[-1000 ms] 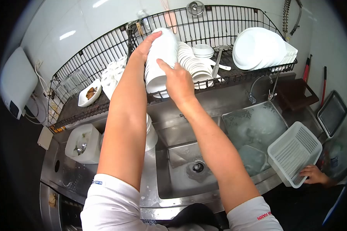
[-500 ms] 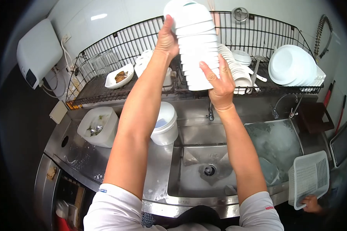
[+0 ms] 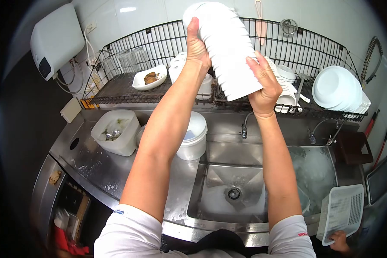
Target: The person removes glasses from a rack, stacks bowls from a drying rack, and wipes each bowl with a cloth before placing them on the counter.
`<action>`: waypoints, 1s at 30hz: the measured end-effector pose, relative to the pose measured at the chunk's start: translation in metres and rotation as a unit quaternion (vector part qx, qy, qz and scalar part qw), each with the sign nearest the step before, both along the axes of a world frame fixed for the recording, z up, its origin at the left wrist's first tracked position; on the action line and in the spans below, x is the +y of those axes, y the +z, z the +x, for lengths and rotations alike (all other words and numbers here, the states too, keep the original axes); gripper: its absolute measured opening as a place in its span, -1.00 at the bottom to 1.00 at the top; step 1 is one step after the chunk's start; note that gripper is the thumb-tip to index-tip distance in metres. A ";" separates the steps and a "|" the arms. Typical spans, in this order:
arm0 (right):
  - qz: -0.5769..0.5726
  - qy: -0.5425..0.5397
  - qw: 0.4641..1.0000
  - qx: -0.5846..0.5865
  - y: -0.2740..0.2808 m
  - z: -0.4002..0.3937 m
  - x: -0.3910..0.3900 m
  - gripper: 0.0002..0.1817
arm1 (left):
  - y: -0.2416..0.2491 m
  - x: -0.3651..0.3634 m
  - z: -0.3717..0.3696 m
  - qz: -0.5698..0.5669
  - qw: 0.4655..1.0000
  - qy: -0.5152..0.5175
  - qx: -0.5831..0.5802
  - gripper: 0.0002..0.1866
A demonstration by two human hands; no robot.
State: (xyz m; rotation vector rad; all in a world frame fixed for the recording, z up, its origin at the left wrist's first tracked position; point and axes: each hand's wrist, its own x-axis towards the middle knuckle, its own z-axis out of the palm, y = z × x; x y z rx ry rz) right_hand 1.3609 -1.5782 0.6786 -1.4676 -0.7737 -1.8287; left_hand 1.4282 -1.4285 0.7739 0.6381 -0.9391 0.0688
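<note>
A tall stack of white bowls (image 3: pixel 228 47) is held tilted in the air above the black wire dish rack (image 3: pixel 129 92). My left hand (image 3: pixel 196 47) grips the stack's upper left side. My right hand (image 3: pixel 263 84) supports its lower right end. Under my arms lies the steel sink basin (image 3: pixel 232 191) with its drain.
The rack holds a row of small white dishes (image 3: pixel 284 92), large white plates (image 3: pixel 337 88) and a dish of food scraps (image 3: pixel 149 78). A white bucket (image 3: pixel 193 137) and white tub (image 3: pixel 116 131) stand on the wet counter. Another person's hand (image 3: pixel 339 241) holds a white basket (image 3: pixel 342 210).
Both hands have lifted the bowl stack off the rack and raised it, tilting its top to the left. The view has shifted left. The basket at lower right has moved lower in the frame.
</note>
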 end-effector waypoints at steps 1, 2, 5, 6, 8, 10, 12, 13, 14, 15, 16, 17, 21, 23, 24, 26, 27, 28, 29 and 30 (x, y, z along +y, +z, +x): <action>0.009 0.020 1.000 0.003 0.001 0.000 0.001 -0.57 | 0.001 0.002 -0.002 -0.004 1.000 0.001 -0.001 -0.02; 0.019 0.040 0.999 0.007 0.001 0.000 0.003 -0.58 | 0.003 0.004 -0.005 -0.008 1.000 0.002 -0.002 -0.02; 0.028 0.105 0.994 0.020 0.006 -0.007 0.008 -0.64 | 0.005 0.014 -0.017 -0.012 1.000 -0.011 0.001 -0.02; 0.025 0.128 0.991 0.021 0.007 -0.009 0.009 -0.64 | 0.005 0.017 -0.023 -0.013 1.000 -0.017 0.004 -0.01; 0.015 0.158 0.987 0.022 0.010 -0.018 0.014 -0.66 | 0.001 0.025 -0.032 -0.040 0.999 -0.036 -0.005 -0.01; -0.008 0.182 0.983 0.025 0.010 -0.032 0.023 -0.67 | -0.004 0.039 -0.047 -0.065 0.998 -0.019 -0.009 0.00; -0.026 0.180 0.982 0.040 0.006 -0.052 0.034 -0.68 | -0.013 0.053 -0.073 -0.087 0.996 0.022 -0.003 0.00; -0.035 0.167 0.984 0.051 0.004 -0.063 0.040 -0.67 | -0.020 0.062 -0.084 -0.087 0.996 0.026 0.001 0.00; -0.053 0.149 0.986 0.052 0.003 -0.075 0.049 -0.67 | -0.026 0.074 -0.096 -0.089 0.995 0.032 0.005 -0.01; -0.077 0.158 0.983 0.050 0.001 -0.086 0.057 -0.68 | -0.034 0.089 -0.109 -0.092 0.995 0.044 0.008 -0.02; -0.085 0.178 0.978 0.062 -0.005 -0.095 0.067 -0.69 | -0.044 0.103 -0.122 -0.106 0.990 0.093 0.023 -0.04; -0.093 0.201 0.972 0.075 -0.012 -0.103 0.080 -0.69 | -0.055 0.117 -0.135 -0.118 0.985 0.121 0.040 -0.05; -0.163 0.265 0.946 0.087 -0.034 -0.146 0.144 -0.74 | -0.104 0.189 -0.202 -0.170 0.957 0.203 0.116 -0.06; -0.174 0.324 0.922 0.117 -0.049 -0.166 0.187 -0.74 | -0.130 0.230 -0.235 -0.209 0.939 0.225 0.153 -0.05; -0.195 0.327 0.914 0.139 -0.056 -0.179 0.210 -0.76 | -0.146 0.256 -0.251 -0.233 0.928 0.239 0.168 -0.04; -0.218 0.344 0.896 0.175 -0.070 -0.199 0.262 -0.80 | -0.177 0.311 -0.282 -0.268 0.906 0.263 0.193 -0.03; -0.221 0.358 0.889 0.181 -0.079 -0.208 0.293 -0.80 | -0.192 0.340 -0.301 -0.281 0.897 0.276 0.201 -0.03; -0.226 0.383 0.876 0.184 -0.089 -0.218 0.327 -0.79 | -0.205 0.372 -0.320 -0.281 0.887 0.305 0.202 -0.04; -0.233 0.408 0.863 0.186 -0.098 -0.228 0.362 -0.77 | -0.218 0.403 -0.340 -0.303 0.874 0.317 0.211 -0.05; -0.238 0.430 0.851 0.185 -0.108 -0.240 0.399 -0.76 | -0.233 0.437 -0.359 -0.304 0.865 0.336 0.215 -0.06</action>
